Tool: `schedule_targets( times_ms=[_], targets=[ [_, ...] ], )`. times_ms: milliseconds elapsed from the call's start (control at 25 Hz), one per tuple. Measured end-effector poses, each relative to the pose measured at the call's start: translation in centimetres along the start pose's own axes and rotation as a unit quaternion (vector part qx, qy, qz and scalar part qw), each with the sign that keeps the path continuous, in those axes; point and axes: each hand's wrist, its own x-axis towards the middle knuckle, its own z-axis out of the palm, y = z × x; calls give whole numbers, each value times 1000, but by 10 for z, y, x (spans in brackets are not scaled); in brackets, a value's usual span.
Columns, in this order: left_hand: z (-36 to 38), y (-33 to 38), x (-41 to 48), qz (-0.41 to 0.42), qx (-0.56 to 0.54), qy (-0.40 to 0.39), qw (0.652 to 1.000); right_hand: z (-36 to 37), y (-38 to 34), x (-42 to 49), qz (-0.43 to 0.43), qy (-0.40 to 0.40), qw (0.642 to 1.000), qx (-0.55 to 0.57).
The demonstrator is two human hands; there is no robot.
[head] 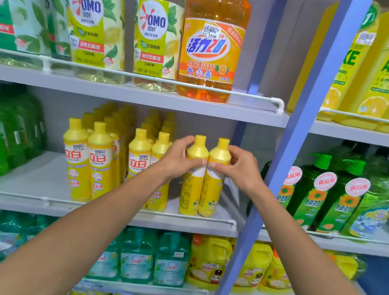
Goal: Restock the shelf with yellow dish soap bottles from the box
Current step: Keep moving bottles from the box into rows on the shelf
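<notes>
Fingers and thumb of the left hand (178, 160) curl round the shoulder of the left bottle (190, 187), while the right hand (240, 169) grips the shoulder of the right bottle (211, 191) in the same way, thumbs almost meeting between them. Both yellow soap bottles stand upright and touching at the right end of the middle shelf (31, 179), near its front edge, back labels facing out. Rows of matching bottles (87, 161) stand to their left, and an orange jug (210, 46) stands on the shelf above.
</notes>
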Motion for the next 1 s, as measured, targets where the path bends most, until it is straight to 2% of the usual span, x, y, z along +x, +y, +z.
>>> schedule_targets(
  times_ms=[160, 320, 560, 640, 880, 1000],
  targets=[
    [8, -17, -1, -14, 7, 15, 1000, 5, 18, -5, 11, 6, 999, 38],
    [17, -36, -18, -24, -13, 72, 997, 16, 30, -20, 47, 7, 994, 100],
    [49, -69, -57, 6, 76, 152, 985, 41, 71, -58, 110, -48, 983, 140],
    [46, -72, -56, -3, 71, 143, 987, 44, 76, -64, 113, -48, 985, 122],
    [45, -81, -67, -4, 16, 107, 994, 63, 73, -78, 120, 78, 989, 35],
    [49, -85, -71, 0, 35, 116, 993, 73, 72, -82, 120, 119, 986, 7]
  ],
)
